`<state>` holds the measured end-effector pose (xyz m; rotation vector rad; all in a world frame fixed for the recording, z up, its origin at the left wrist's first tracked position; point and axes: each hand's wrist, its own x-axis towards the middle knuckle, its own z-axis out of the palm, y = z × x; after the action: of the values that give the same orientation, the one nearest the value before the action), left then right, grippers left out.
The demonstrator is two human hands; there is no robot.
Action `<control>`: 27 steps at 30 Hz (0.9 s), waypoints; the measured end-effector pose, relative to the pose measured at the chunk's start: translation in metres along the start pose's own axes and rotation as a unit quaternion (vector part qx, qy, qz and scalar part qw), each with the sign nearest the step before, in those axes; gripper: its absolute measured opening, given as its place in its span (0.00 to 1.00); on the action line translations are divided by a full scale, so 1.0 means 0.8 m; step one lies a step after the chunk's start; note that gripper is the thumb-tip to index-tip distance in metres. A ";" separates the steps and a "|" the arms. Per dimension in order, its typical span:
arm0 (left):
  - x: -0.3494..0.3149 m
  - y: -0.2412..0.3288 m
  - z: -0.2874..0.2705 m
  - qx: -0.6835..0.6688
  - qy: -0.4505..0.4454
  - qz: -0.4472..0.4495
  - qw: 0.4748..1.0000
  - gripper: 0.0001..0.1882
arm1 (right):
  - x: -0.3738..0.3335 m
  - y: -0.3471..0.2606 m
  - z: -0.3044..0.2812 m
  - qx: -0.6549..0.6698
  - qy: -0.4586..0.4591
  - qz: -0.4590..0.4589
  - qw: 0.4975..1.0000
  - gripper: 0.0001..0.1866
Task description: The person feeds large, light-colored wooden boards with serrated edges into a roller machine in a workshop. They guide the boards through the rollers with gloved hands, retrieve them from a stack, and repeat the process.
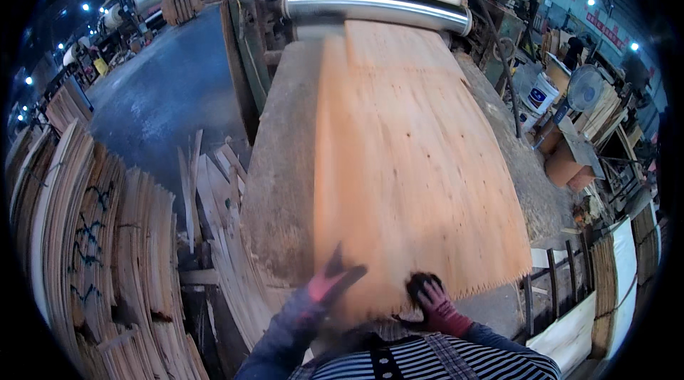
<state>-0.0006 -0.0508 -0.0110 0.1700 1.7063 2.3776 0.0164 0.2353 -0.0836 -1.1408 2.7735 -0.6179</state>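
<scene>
A wide sheet of pale wood veneer [406,152] lies on a long grey feed table [281,187], its far end under a shiny metal roller [377,3]. My left hand [331,281], in a red and black glove, rests flat on the sheet's near left corner with fingers spread. At the near edge, which is jagged, my right hand [431,298] in the same kind of glove curls its fingers over the sheet. Motion blur smears both hands.
Stacks of veneer sheets [100,237] stand on edge at the left, with loose strips [214,187] beside the table. A white bucket [541,95], a fan [584,88] and wood piles crowd the right. A dark concrete floor [164,88] stretches to the back left.
</scene>
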 end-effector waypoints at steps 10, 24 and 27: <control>-0.012 0.010 0.033 -0.367 -0.021 0.016 0.930 0.27 | -0.085 -0.038 -0.095 -0.027 0.255 0.069 0.964 0.24; -0.015 -0.115 -0.061 0.409 0.298 -0.189 0.842 0.29 | 0.266 0.144 -0.114 -0.083 0.294 0.042 0.951 0.21; -0.024 -0.122 -0.067 0.431 0.291 -0.216 0.826 0.33 | 0.323 0.181 -0.092 -0.074 0.270 0.049 0.959 0.21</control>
<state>0.0165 -0.0745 -0.1200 -0.8053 2.6196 1.2381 -0.2817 0.1746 -0.0531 -0.9625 3.3610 -0.8299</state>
